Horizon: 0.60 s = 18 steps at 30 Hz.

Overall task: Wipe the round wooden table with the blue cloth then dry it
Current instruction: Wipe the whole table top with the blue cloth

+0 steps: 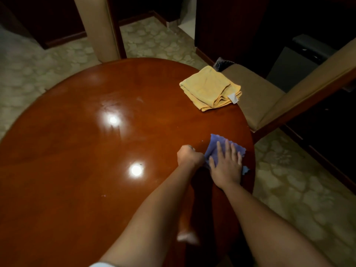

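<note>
Head view of the wet-wiping stage. The right hand (226,166) lies flat, fingers spread, pressing the blue cloth (217,149) onto the table (96,151) near its right edge. The left hand (189,155) is closed in a fist just beside the cloth's left margin; whether it pinches a corner of the cloth cannot be told. The cloth sits crumpled under the right palm, extending up and left of the fingertips. Most unwiped surface appears to lie to the left, so the coming stroke likely sweeps leftward, led by the right hand. A folded yellow cloth (211,89) rests on the far right rim, well apart from both hands and nearer the right one, presumably for drying.
</note>
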### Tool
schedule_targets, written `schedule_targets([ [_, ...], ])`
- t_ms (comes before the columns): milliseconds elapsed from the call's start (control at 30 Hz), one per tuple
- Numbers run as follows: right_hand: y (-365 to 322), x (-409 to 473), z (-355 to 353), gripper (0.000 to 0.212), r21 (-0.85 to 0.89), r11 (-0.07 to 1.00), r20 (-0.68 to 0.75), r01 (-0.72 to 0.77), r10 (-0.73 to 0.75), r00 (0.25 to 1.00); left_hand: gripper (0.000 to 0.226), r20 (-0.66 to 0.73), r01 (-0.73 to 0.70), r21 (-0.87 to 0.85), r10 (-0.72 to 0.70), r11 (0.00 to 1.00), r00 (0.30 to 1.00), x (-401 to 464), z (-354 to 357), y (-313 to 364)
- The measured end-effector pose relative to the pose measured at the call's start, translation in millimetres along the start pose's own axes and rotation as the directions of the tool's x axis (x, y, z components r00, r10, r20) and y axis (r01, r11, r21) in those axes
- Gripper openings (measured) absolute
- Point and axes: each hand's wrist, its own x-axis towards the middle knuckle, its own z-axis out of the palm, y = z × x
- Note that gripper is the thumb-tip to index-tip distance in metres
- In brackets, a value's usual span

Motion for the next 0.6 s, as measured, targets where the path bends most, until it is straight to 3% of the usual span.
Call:
schedule_targets([
  [133,-35.6,-2.6,5.9,0.065,0.051,0.991,-0.018,-0.125,0.126,0.992,0.043,-0.040,-0.032,-0.017,0.032,0.999,0.999,6.7,-19.6,-6.5],
  [300,-59.8,23.7,4.8,0.066,0.050,0.984,0.012,-0.171,0.171,0.985,0.046,-0.057,-0.039,-0.004,0.039,0.999,0.998,28.5,-36.0,4.3],
  [600,-119.4,70.8,5.6,0.067,0.007,0.992,0.037,0.125,-0.126,0.991,0.034,-0.278,-0.021,-0.036,0.010,0.999,0.961,65.2,-86.1,-9.5],
])
